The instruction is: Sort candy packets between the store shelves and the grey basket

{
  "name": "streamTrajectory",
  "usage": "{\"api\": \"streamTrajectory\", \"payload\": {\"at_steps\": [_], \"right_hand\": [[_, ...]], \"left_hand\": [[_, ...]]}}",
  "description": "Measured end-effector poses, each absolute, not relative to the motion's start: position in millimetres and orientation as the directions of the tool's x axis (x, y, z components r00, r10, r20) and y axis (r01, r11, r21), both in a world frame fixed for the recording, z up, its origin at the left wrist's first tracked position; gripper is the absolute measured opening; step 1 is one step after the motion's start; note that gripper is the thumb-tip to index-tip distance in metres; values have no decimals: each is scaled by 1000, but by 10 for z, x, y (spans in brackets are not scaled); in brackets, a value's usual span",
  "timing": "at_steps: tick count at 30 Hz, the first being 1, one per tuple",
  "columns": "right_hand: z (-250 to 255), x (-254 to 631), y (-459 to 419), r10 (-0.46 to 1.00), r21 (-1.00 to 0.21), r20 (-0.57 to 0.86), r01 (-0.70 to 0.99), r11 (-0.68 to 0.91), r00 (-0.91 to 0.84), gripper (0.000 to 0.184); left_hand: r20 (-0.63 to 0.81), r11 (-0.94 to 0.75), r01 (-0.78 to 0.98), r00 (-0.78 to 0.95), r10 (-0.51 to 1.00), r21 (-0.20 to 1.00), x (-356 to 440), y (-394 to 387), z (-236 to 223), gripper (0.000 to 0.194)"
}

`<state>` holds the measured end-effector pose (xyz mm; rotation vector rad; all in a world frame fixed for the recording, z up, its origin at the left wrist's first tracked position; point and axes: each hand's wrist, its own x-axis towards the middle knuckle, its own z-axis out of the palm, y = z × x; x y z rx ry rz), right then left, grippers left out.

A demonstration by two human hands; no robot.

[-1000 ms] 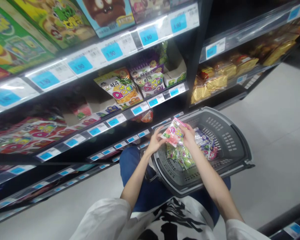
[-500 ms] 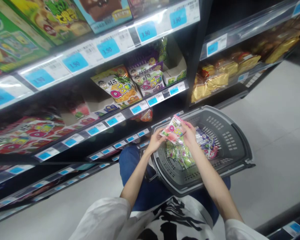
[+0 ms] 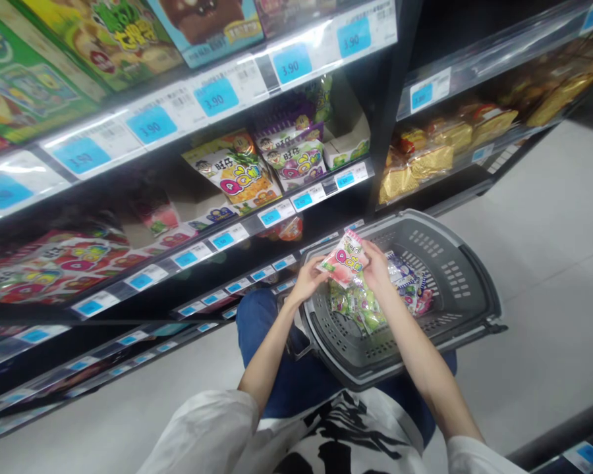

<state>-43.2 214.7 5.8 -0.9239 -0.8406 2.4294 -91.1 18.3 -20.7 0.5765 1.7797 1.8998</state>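
A pink and white gummy candy bag (image 3: 346,260) is held over the grey shopping basket (image 3: 479,276), its printed front facing up. My left hand (image 3: 310,280) pinches the bag's left edge. On the other side, my right hand (image 3: 375,266) is closed on the right edge. Below it in the basket lie green candy bags (image 3: 368,309) and blue-striped bags (image 3: 408,283), partly covered by my right forearm. The basket rests on or against my lap; I cannot tell which.
Shelves with blue price tags run along the left. A yellow gummy bag (image 3: 240,174) and purple gummy bags (image 3: 296,155) stand on the middle shelf, red bags (image 3: 74,260) further left. Gold-wrapped packs (image 3: 415,171) fill the shelf beyond the dark upright (image 3: 398,112). Pale floor (image 3: 553,263) lies right.
Almost nothing differs. The view has shifted very slightly, and both hands keep the pink bag in the same place over the basket.
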Motion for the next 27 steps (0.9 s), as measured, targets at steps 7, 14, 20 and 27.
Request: {"api": "streamTrajectory", "payload": {"at_steps": [7, 14, 20, 27], "right_hand": [[34, -420, 2192, 501, -624, -485, -118, -773, -717, 34], [19, -423, 2128, 387, -509, -483, -107, -854, -785, 43], [54, -397, 2165, 384, -512, -457, -115, -851, -802, 46], [132, -412, 2319, 470, -588, -339, -206, -782, -815, 48]], "left_hand": [[5, -20, -7, -850, 527, 1000, -868, 219, -199, 60], [38, -9, 39, -865, 500, 999, -905, 270, -266, 58], [47, 53, 92, -828, 558, 994, -928, 344, -267, 43], [302, 129, 458, -747, 592, 879, -839, 343, -156, 24]]}}
